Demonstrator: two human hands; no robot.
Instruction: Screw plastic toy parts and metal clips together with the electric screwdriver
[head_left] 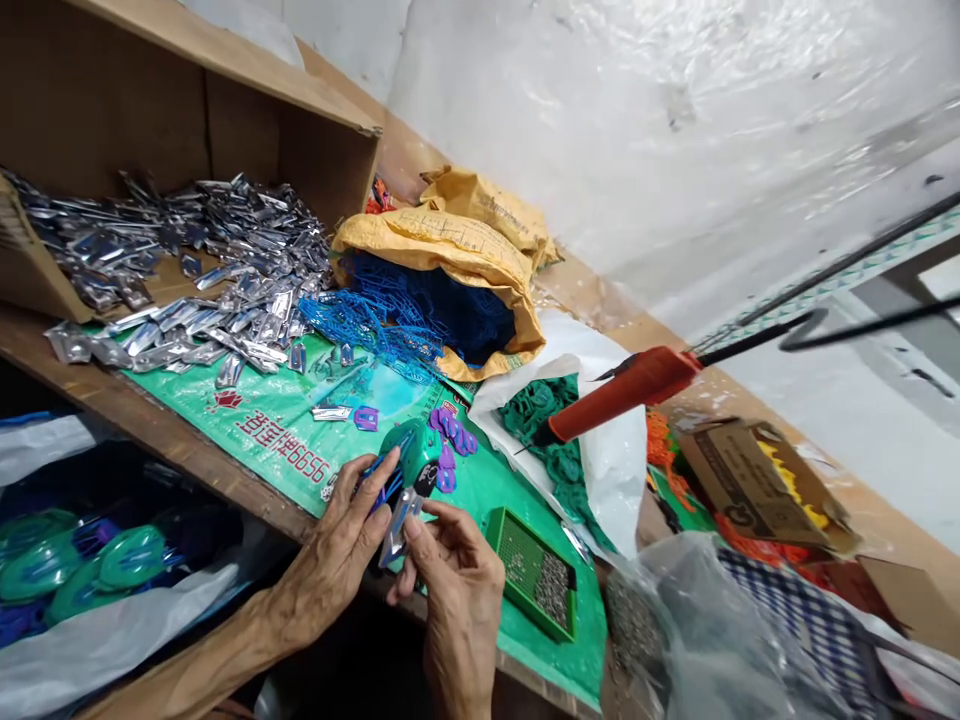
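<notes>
My left hand (341, 555) is closed around a blue plastic piece (379, 485) at the front edge of the bench. My right hand (454, 565) pinches a shiny metal clip (397, 525) and holds it against that blue piece. Just beyond my fingers lie a green oval plastic part (409, 450) and a few purple plastic pieces (454, 435) on a green printed sheet (285, 430).
A heap of silver metal clips (195, 270) fills a cardboard box at the left. A yellow sack (450, 250) spills blue plastic frames. An orange-handled tool (622, 390) hangs over green parts on white plastic. A small green tray (536, 575) holds tiny metal bits. Green ovals in a bag (82, 570) lie below.
</notes>
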